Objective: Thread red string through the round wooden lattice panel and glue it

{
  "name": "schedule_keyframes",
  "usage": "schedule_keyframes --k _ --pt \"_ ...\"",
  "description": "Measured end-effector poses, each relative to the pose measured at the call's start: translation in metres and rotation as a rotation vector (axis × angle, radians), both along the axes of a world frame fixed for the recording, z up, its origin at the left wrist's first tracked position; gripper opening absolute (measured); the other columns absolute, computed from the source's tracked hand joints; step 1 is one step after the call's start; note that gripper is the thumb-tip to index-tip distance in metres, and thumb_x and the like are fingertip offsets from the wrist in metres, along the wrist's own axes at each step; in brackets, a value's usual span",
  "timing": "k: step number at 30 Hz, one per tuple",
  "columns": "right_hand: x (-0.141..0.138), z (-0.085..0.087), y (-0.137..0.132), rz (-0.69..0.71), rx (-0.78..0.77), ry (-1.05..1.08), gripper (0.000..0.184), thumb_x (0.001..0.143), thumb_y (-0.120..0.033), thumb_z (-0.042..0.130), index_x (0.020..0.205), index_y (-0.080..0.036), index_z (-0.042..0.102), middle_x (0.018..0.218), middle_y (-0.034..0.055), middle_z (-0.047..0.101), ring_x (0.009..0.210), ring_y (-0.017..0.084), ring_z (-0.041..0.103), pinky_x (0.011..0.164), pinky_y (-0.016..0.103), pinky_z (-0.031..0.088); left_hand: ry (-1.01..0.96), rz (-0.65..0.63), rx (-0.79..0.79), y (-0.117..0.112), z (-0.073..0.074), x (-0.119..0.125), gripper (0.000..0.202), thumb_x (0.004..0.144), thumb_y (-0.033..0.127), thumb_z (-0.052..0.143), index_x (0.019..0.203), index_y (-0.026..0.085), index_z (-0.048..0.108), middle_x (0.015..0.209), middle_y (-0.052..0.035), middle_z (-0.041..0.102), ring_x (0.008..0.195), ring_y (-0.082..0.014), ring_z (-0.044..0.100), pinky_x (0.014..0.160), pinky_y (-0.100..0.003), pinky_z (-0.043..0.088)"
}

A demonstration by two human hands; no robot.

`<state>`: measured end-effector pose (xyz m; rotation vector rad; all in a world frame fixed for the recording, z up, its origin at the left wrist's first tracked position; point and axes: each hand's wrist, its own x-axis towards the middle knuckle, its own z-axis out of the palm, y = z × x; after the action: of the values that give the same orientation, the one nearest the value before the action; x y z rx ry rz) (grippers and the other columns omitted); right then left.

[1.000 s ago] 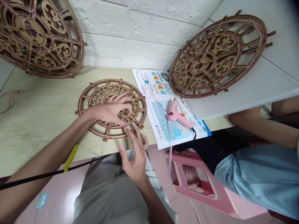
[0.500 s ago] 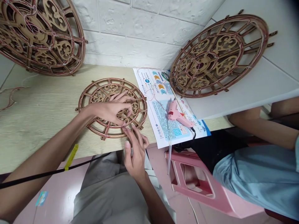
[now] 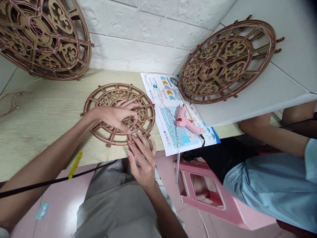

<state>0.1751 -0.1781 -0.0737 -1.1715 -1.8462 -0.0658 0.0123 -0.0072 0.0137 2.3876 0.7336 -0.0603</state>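
A laser-cut wooden openwork wheel (image 3: 148, 122) lies flat on the light wood table (image 3: 42, 109), with thin wire along its rings. My left hand (image 3: 116, 117) rests on it, fingers curled into the openwork. My right hand (image 3: 142, 162) sits below the wheel, fingers spread, fingertips at or close to its lower rim. Nothing shows between those fingers. Part of the wheel's centre is hidden under my left hand.
Two larger wired wheels (image 3: 47, 36) (image 3: 218, 62) lean at the back. A pink glue gun (image 3: 184, 121) lies on a printed leaflet (image 3: 168, 109) to the right. A co-worker's arm (image 3: 272, 138) and a pink stool (image 3: 205, 195) are at lower right.
My right hand's fingers have spread and drawn slightly back from the wheel's rim. My left hand stays on the wheel. The whole view has shifted a little.
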Motion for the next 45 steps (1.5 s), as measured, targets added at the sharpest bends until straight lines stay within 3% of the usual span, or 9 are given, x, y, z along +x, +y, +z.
schedule_keyframes --k 7,17,22,25,27,35,40,43,45 --pt "-0.005 0.007 0.0 0.001 -0.069 -0.013 0.024 0.1 -0.02 0.051 0.121 -0.019 0.063 0.128 0.0057 0.072 0.13 0.025 0.059 0.106 0.043 0.034 -0.013 -0.02 -0.003 0.0 -0.001 -0.001 0.02 0.081 0.026 0.073 0.097 0.02 0.063 0.171 -0.0024 0.018 0.159 -0.0304 0.007 0.128 -0.054 0.009" --pt "-0.019 0.009 -0.006 -0.079 -0.129 -0.006 0.024 0.103 -0.022 0.05 0.121 -0.018 0.065 0.128 0.0067 0.071 0.134 0.025 0.054 0.122 0.048 0.018 0.027 -0.085 0.024 0.005 -0.005 -0.004 0.02 0.092 0.034 0.067 0.102 0.019 0.061 0.172 -0.0062 0.007 0.16 -0.0293 -0.003 0.128 -0.054 0.005" --pt "-0.029 0.02 -0.022 -0.094 -0.279 -0.099 0.035 0.105 -0.027 0.048 0.136 -0.011 0.057 0.15 0.0109 0.056 0.15 0.03 0.034 0.126 0.052 0.007 0.026 -0.072 0.037 0.004 -0.006 -0.002 0.016 0.088 0.028 0.069 0.1 0.019 0.062 0.172 -0.0052 0.011 0.16 -0.0305 -0.003 0.128 -0.056 0.008" --pt "-0.032 0.018 -0.028 -0.079 -0.314 -0.19 0.046 0.106 -0.03 0.044 0.146 -0.007 0.048 0.161 0.0154 0.041 0.158 0.033 0.016 0.126 0.055 0.005 0.037 -0.061 0.02 0.003 -0.004 -0.001 0.016 0.087 0.026 0.069 0.1 0.019 0.063 0.172 -0.0036 0.01 0.16 -0.0309 -0.004 0.128 -0.057 0.004" --pt "-0.032 0.013 -0.028 -0.077 -0.281 -0.213 0.049 0.106 -0.03 0.043 0.148 -0.006 0.046 0.162 0.0175 0.04 0.16 0.034 0.011 0.126 0.057 0.005 0.033 -0.064 0.004 0.004 -0.003 0.0 0.017 0.087 0.026 0.07 0.1 0.019 0.063 0.172 -0.0026 0.01 0.16 -0.0288 -0.007 0.129 -0.054 0.002" --pt "-0.034 0.002 -0.026 -0.115 -0.238 -0.232 0.056 0.106 -0.034 0.043 0.149 0.002 0.045 0.155 0.0185 0.048 0.161 0.031 0.008 0.128 0.055 -0.001 0.075 -0.075 -0.013 0.005 0.002 0.001 0.02 0.088 0.034 0.071 0.099 0.019 0.065 0.173 -0.0007 0.007 0.16 -0.0287 -0.005 0.129 -0.054 0.007" --pt "-0.015 0.004 -0.022 -0.062 -0.203 -0.248 0.047 0.104 -0.028 0.047 0.146 -0.007 0.053 0.153 0.0113 0.053 0.16 0.026 0.015 0.13 0.051 -0.002 0.044 -0.062 -0.013 -0.001 0.001 -0.002 0.018 0.089 0.031 0.07 0.098 0.018 0.063 0.173 -0.0034 0.008 0.16 -0.0314 -0.007 0.129 -0.053 0.004" --pt "0.005 0.008 -0.016 -0.013 -0.218 -0.227 0.043 0.105 -0.023 0.045 0.145 -0.013 0.054 0.149 0.0061 0.058 0.157 0.024 0.027 0.13 0.051 -0.002 0.008 -0.006 -0.016 -0.007 0.0 -0.001 0.021 0.092 0.036 0.065 0.101 0.017 0.06 0.173 -0.0063 0.006 0.159 -0.0344 -0.006 0.128 -0.056 0.01" --pt "0.013 0.012 -0.014 -0.005 -0.213 -0.219 0.041 0.104 -0.02 0.045 0.144 -0.014 0.056 0.147 0.0044 0.06 0.157 0.026 0.025 0.13 0.053 -0.002 -0.003 0.04 -0.006 -0.011 -0.001 0.001 0.022 0.093 0.036 0.063 0.103 0.017 0.059 0.173 -0.0074 0.006 0.159 -0.036 -0.007 0.127 -0.059 0.013"
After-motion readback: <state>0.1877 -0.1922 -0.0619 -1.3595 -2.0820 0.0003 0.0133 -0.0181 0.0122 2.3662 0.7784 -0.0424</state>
